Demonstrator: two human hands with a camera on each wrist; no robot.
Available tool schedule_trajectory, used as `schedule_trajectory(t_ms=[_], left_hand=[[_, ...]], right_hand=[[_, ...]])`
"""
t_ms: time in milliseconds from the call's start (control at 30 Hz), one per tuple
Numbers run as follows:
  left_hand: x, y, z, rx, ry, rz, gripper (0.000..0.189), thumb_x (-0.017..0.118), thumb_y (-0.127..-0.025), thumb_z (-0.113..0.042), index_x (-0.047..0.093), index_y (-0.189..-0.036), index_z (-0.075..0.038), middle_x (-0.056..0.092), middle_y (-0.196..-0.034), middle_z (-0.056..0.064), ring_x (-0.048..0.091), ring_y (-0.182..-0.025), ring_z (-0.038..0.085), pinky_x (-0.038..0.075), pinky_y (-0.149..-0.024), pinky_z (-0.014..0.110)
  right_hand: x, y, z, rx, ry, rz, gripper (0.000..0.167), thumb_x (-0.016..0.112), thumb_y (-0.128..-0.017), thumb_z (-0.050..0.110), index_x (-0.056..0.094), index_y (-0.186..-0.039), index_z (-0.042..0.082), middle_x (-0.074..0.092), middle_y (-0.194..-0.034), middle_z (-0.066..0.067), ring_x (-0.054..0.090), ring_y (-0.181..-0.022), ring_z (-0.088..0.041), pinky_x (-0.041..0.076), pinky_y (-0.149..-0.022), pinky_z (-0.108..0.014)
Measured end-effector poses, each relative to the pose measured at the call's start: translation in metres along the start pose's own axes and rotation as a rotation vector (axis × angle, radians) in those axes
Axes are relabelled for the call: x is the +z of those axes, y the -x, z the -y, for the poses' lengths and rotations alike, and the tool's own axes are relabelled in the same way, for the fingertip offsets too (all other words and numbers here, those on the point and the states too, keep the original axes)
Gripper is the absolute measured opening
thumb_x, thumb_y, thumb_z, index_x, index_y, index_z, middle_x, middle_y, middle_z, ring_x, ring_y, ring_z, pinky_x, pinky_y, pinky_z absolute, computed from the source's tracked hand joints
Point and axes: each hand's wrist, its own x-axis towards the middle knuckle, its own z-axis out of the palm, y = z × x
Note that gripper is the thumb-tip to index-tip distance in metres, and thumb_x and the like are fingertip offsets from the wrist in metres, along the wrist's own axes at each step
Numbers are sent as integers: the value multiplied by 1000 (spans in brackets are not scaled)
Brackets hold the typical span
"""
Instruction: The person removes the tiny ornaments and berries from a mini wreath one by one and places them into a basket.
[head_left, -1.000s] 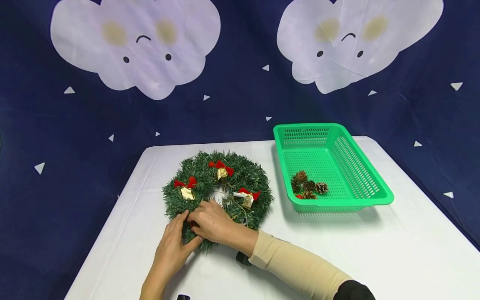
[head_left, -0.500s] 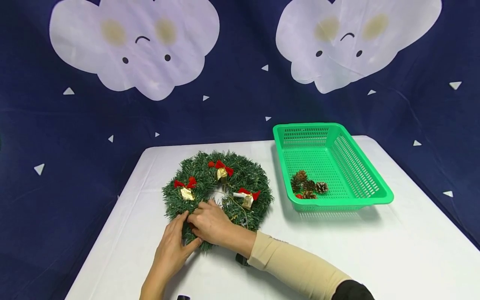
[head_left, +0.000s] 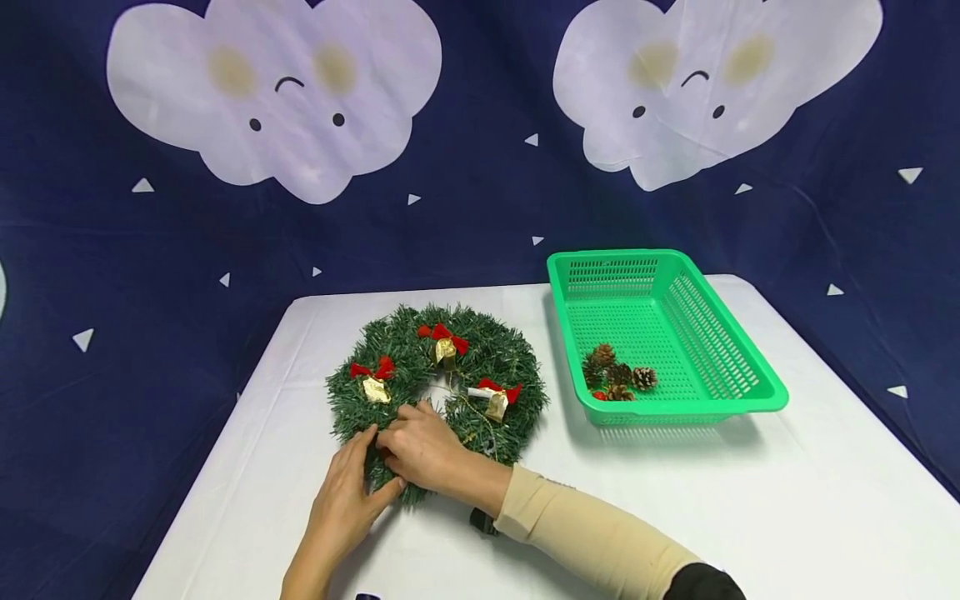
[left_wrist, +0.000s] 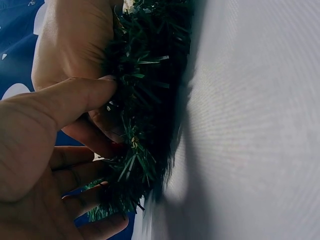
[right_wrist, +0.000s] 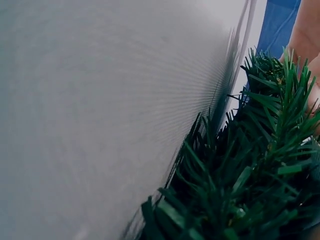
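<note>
A green tinsel wreath (head_left: 510, 350) lies on the white table, with red bows (head_left: 450, 338) and gold bells (head_left: 377, 390) on it. My right hand (head_left: 423, 450) bends over its front left part, fingers curled and pinching a small ornament whose red bit (left_wrist: 118, 147) peeks out in the left wrist view; the rest is hidden. My left hand (head_left: 345, 500) rests against the wreath's outer front edge, fingers spread and fairly straight, thumb touching the tinsel. In the right wrist view, tinsel fills the lower right and part of a hand (right_wrist: 307, 32) shows at the edge.
A green perforated basket (head_left: 675, 406) stands at the right, holding several pine cones (head_left: 643, 378) and a red berry (head_left: 599, 396). Near my right wrist a dark object (head_left: 482, 522) lies on the table (head_left: 465, 567). A navy cloth printed with clouds hangs behind.
My hands stay at nearly the same spot on the wreath. A red bit seen under my right fingers earlier is covered now in the head view. The head view shifts slightly.
</note>
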Motion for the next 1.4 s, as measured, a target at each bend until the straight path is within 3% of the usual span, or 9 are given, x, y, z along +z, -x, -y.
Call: schedule_trajectory(t_ms=[333,600,833,1133,1267,1400], left_hand=[[-1,-1,0,-11,6,7,81,71,-82,-36,31,-147,-7,36,-148,24,33,-136,41,38,-101,60],[-1,-1,-1,-17,12,14,82,71,-82,-37,30,-147,-7,35,-148,23,33,-136,40,38,-101,61],[0,-1,-3,-8,10,-4,82,72,-82,-36,30,-147,-7,35,-147,25,33,-136,41,39,-100,62],[3,-2,-3,55,26,-77,79,73,-80,-32,35,-144,-6,35,-148,23,31,-137,40,37,-100,63],[4,-2,-4,57,29,-76,77,72,-82,-36,36,-145,-7,33,-150,22,29,-139,40,37,-101,64],[5,-3,-6,79,42,-104,75,71,-83,-36,37,-144,-9,35,-150,19,29,-140,39,36,-101,64]], right_hand=[[-1,0,-4,47,-196,-18,22,72,-81,33,72,-102,26,72,-98,15,53,-85,-5,37,-76,-19],[-6,0,-9,116,-434,-8,22,71,-83,28,71,-104,23,71,-98,15,57,-89,-3,43,-92,-22],[-17,8,-15,150,-643,-1,21,69,-86,24,69,-107,21,71,-100,10,56,-87,-2,45,-70,-11],[-29,19,-26,169,-736,-62,21,68,-87,20,69,-108,19,69,-100,6,59,-87,-6,45,-68,-10],[-34,22,-30,170,-730,-89,22,68,-87,21,69,-109,20,70,-101,6,62,-93,-9,50,-78,-16],[-41,24,-32,187,-725,-97,23,67,-88,24,69,-111,21,71,-106,6,61,-111,-13,44,-105,-37]])
